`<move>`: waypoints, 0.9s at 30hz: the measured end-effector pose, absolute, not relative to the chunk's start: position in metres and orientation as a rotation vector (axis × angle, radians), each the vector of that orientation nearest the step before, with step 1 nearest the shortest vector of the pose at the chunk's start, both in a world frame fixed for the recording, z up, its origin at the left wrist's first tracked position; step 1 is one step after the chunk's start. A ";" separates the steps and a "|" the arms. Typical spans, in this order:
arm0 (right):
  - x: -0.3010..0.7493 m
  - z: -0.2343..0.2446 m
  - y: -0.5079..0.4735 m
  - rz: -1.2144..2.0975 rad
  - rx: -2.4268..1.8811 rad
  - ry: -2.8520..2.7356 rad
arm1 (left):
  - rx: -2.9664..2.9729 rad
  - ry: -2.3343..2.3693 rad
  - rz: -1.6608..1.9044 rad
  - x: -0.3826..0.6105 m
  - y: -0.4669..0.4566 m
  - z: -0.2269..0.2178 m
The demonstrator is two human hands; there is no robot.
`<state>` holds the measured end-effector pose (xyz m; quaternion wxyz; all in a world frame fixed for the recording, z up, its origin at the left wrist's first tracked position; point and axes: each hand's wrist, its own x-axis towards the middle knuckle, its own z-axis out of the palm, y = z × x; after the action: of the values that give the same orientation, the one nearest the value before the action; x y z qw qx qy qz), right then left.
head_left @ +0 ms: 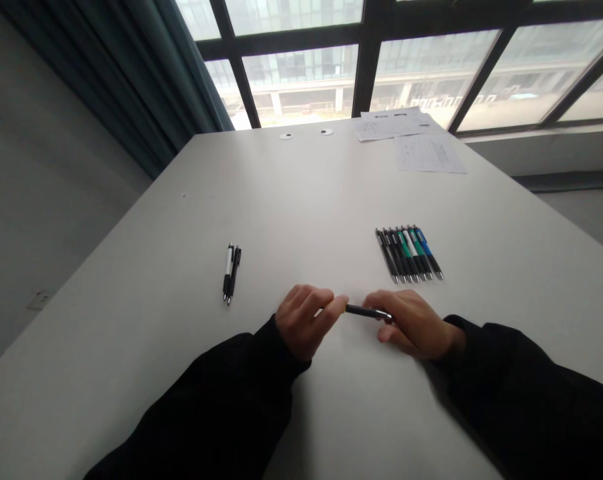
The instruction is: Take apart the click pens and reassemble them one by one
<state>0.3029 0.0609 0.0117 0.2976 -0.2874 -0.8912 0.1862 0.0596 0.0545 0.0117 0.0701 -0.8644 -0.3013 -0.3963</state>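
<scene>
A dark pen [364,311] with a silver tip lies nearly level above the white table, its tip pointing right. My left hand [308,317] is closed around its left end, where a bit of yellow shows by the fingers. My right hand [414,323] is beside the silver tip, thumb and fingers apart on either side of it; whether it touches the pen is hard to see. Beyond my right hand lies a row of several pens [408,255], in black, green, white and blue. To the left, a white-and-black pen [228,272] and a black pen [234,275] lie side by side.
The white table [301,193] reaches back to the window. Printed papers [428,152] lie at its far right, and two white oval pieces with dark spots [326,132] sit on the far edge. A dark curtain [146,73] hangs at the left.
</scene>
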 end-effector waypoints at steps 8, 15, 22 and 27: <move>0.298 0.011 0.060 0.355 -0.969 -2.361 | -2.566 -0.896 -0.985 0.060 0.060 0.005; 0.295 0.009 0.061 0.397 -1.027 -2.363 | -2.559 -0.967 -0.951 0.063 0.062 0.004; 0.296 0.007 0.060 0.428 -1.004 -2.366 | -2.598 -0.997 -0.863 0.065 0.061 0.005; 0.297 0.002 0.060 0.480 -0.934 -2.304 | -2.629 -1.010 -0.821 0.065 0.062 0.002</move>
<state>0.2972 0.0602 0.0018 0.3002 -0.3518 -0.8680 0.1808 0.0650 0.0625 0.0021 0.1039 -0.8914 -0.3425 -0.2782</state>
